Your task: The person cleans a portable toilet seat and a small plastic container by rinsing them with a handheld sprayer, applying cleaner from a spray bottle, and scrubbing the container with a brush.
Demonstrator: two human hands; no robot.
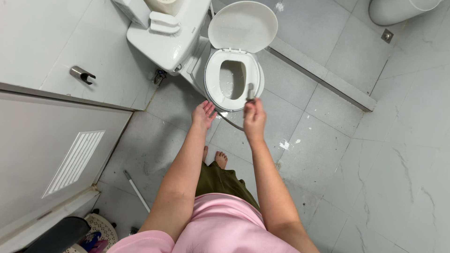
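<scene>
My right hand [254, 117] grips a small metal spray nozzle [250, 91] whose thin hose [233, 124] trails down to the left. The nozzle points into the bowl of a white toilet [216, 92] with its lid [243, 26] raised against the cistern [173, 33]. My left hand [203, 114] hovers open, palm up, just in front of the seat's near rim, touching nothing. My bare feet [220, 159] stand on the grey tiles below.
A white door [51, 154] with a vent grille stands at left, a metal hose holder [82, 74] on the wall above it. A white stick handle [137, 190] lies on the floor. A raised tile kerb [323, 75] runs behind the toilet.
</scene>
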